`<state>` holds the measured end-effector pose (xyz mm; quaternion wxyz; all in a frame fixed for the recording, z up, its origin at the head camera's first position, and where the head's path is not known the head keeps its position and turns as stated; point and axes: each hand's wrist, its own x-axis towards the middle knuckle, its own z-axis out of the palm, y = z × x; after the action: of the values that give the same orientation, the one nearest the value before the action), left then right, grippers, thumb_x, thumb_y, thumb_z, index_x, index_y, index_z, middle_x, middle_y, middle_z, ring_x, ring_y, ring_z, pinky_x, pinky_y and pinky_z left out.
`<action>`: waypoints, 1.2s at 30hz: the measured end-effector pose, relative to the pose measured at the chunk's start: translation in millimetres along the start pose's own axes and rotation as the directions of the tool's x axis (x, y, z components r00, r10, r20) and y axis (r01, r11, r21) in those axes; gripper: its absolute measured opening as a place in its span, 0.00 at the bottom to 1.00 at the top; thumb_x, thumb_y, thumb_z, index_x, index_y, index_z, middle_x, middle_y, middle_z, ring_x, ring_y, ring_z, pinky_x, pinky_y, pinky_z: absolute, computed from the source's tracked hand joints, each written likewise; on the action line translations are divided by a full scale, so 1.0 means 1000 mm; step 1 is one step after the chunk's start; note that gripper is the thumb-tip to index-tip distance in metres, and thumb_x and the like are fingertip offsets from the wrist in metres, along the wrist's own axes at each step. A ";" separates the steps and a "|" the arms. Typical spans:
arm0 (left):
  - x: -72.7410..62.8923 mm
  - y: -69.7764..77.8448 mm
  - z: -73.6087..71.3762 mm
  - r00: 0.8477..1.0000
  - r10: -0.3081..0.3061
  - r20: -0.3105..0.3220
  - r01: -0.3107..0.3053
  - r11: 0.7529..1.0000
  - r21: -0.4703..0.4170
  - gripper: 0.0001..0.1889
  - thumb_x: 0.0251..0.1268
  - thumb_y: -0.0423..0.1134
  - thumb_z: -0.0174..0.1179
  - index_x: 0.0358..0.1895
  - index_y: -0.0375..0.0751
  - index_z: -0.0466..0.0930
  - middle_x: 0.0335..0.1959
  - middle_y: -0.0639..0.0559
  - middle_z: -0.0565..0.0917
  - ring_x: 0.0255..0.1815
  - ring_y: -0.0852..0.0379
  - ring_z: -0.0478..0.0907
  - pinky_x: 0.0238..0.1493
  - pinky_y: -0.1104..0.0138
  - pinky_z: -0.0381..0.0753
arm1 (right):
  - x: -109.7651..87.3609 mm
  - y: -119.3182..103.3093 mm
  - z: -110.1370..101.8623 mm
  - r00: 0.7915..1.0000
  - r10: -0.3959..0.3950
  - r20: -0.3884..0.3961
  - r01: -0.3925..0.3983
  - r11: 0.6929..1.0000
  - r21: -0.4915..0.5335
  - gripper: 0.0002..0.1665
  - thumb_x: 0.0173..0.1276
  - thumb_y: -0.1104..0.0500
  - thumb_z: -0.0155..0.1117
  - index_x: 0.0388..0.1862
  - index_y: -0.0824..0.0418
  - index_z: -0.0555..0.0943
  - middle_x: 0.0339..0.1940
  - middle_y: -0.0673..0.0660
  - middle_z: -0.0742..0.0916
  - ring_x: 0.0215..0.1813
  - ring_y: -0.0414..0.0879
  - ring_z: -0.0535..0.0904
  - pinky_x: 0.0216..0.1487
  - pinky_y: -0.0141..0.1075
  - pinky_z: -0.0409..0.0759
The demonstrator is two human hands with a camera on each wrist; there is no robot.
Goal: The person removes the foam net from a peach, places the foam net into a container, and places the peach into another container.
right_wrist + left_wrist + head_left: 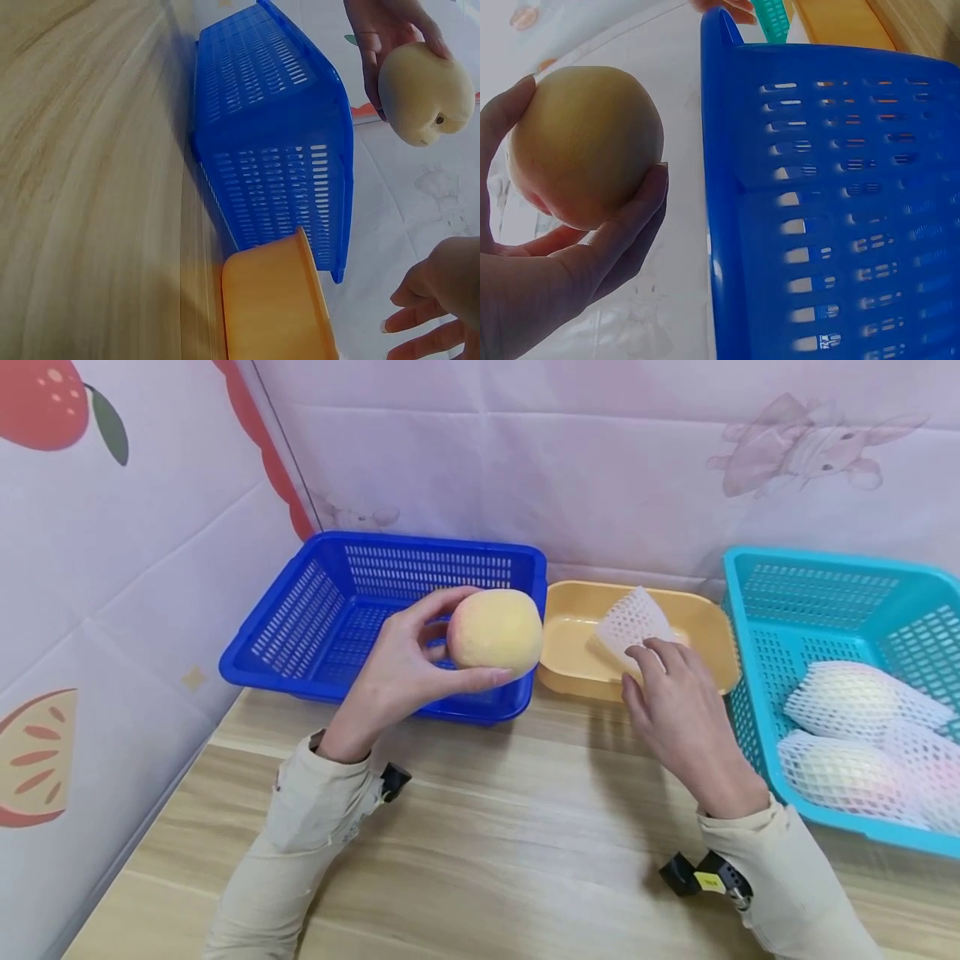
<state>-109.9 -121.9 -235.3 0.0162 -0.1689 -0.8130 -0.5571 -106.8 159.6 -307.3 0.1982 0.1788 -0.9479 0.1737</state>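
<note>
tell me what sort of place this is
Possibly a staged indoor fruit-handling corner: a table stands by printed walls, and a teal basket holds netted fruit.

The left sleeve [281, 860], toward half past seven in the head view, and the right sleeve [787, 885], toward four o'clock, are both pale beige. A black block [394, 782] juts from the left one's three o'clock side; at the right one's nine o'clock — a black device [722, 870] with a yellow label [709, 882].

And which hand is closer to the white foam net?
Right. The right hand is at the near end of the foam net; the left hand, holding a peach, is farther off, to its left.
</note>
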 end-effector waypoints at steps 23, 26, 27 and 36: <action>-0.001 -0.024 -0.027 0.996 -0.052 -0.076 0.066 0.980 0.190 0.40 0.43 0.43 0.78 0.64 0.42 0.72 0.58 0.49 0.78 0.49 0.50 0.80 0.48 0.58 0.81 | 0.036 -0.062 0.035 0.993 0.108 0.037 -0.106 0.993 -0.046 0.34 0.71 0.36 0.48 0.25 0.66 0.68 0.24 0.62 0.71 0.29 0.59 0.68 0.29 0.46 0.66; 0.000 -0.025 -0.027 0.996 -0.050 -0.069 0.064 0.976 0.209 0.40 0.43 0.43 0.78 0.64 0.41 0.72 0.58 0.48 0.78 0.49 0.49 0.80 0.48 0.55 0.81 | 0.040 -0.068 0.038 0.991 0.121 0.064 -0.117 0.991 -0.063 0.36 0.69 0.33 0.47 0.22 0.65 0.67 0.22 0.62 0.71 0.28 0.58 0.67 0.29 0.45 0.65; 0.000 -0.026 -0.027 0.997 -0.051 -0.066 0.064 0.975 0.214 0.40 0.43 0.43 0.78 0.64 0.41 0.72 0.58 0.48 0.78 0.49 0.49 0.80 0.48 0.55 0.81 | 0.041 -0.070 0.039 0.990 0.126 0.070 -0.122 0.990 -0.069 0.36 0.69 0.33 0.47 0.21 0.65 0.67 0.21 0.62 0.71 0.27 0.58 0.67 0.28 0.45 0.65; 0.000 -0.027 -0.027 0.997 -0.036 -0.067 0.051 0.968 0.247 0.39 0.42 0.44 0.78 0.63 0.42 0.74 0.56 0.49 0.79 0.47 0.50 0.81 0.47 0.57 0.82 | 0.051 -0.081 0.035 0.958 0.188 0.219 -0.171 0.981 -0.091 0.36 0.69 0.32 0.47 0.29 0.66 0.69 0.27 0.62 0.71 0.33 0.57 0.67 0.35 0.43 0.65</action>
<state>-122.1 -155.7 -249.3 0.0504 -0.1303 -0.8790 -0.4559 -128.4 61.2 -293.8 0.0787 0.1034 -0.9822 0.1355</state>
